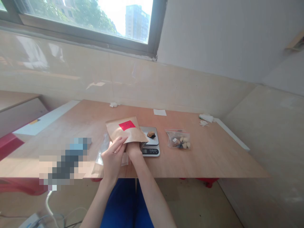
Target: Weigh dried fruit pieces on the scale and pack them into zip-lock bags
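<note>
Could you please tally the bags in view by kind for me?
Kraft paper bag: 1
Clear zip bag with stones: 1
Flat clear plastic bag: 1
Total: 3

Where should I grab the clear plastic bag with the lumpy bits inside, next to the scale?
Pinch the clear plastic bag by its flat top strip with the red line, coming down from above. It lies flat, and the lumps sit low in it, so that strip is thin and easy to hold.
</note>
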Demonstrator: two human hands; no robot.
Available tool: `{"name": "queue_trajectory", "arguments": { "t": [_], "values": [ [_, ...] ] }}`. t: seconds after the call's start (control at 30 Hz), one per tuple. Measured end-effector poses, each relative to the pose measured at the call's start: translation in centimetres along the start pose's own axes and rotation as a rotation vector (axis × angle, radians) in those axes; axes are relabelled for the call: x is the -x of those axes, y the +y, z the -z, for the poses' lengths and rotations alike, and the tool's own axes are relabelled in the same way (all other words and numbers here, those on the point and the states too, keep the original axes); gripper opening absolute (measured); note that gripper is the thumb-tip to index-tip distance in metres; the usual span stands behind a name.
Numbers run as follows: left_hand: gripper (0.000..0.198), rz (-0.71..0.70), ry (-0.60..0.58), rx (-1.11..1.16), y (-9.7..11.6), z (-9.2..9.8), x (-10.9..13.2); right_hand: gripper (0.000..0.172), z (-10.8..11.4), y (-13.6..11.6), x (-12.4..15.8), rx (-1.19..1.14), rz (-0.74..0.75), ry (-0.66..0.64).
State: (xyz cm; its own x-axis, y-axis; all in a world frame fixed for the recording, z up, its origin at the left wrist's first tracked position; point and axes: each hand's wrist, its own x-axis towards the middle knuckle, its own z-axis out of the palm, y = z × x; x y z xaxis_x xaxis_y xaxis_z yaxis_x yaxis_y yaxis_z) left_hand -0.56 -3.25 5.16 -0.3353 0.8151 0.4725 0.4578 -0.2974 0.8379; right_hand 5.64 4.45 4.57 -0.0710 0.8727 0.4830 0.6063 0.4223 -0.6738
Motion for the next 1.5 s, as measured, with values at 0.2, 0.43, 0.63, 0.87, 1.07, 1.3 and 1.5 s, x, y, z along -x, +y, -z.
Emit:
{"name": "queue_trajectory", "arguments": {
  "t": [0.2, 0.43, 0.63, 0.87, 1.07, 1.3, 1.5],
  "values": [
    [0.021, 0.025, 0.001, 0.013, 0.5, -0.2, -0.4, 0.022, 2.0, -0.3, 2.1, 0.135, 0.024, -0.119],
    [0.022, 0.101, 0.008, 0.065, 0.9, -0.7, -0.5, 0.029, 4.3, -1.0, 3.9, 0.199, -0.013, -0.139],
    [0.025, 0.215, 0.006, 0.029, 0.7, -0.9, -1.2, 0.034, 5.4, -1.8, 6.0, 0.196, -0.002, 0.016],
    [0.024, 0.240, -0.016, 0.036, 0.8, -0.9, -1.8, 0.027, 5.9, -0.9, 7.3, -0.055, 0.040, 0.194],
    [0.026, 0.229, -0.025, 0.075, 0.7, -1.0, -2.0, 0.019, 6.1, -0.2, 7.3, -0.127, 0.043, 0.270],
    [0.023, 0.221, -0.019, 0.076, 1.0, -1.6, -3.0, 0.018, 6.2, 0.1, 7.5, -0.225, 0.017, 0.332],
    [0.022, 0.199, -0.068, 0.069, 1.5, -2.3, -4.4, 0.013, 5.6, 0.7, 5.5, -0.573, -0.203, 0.528]
  ]
}}
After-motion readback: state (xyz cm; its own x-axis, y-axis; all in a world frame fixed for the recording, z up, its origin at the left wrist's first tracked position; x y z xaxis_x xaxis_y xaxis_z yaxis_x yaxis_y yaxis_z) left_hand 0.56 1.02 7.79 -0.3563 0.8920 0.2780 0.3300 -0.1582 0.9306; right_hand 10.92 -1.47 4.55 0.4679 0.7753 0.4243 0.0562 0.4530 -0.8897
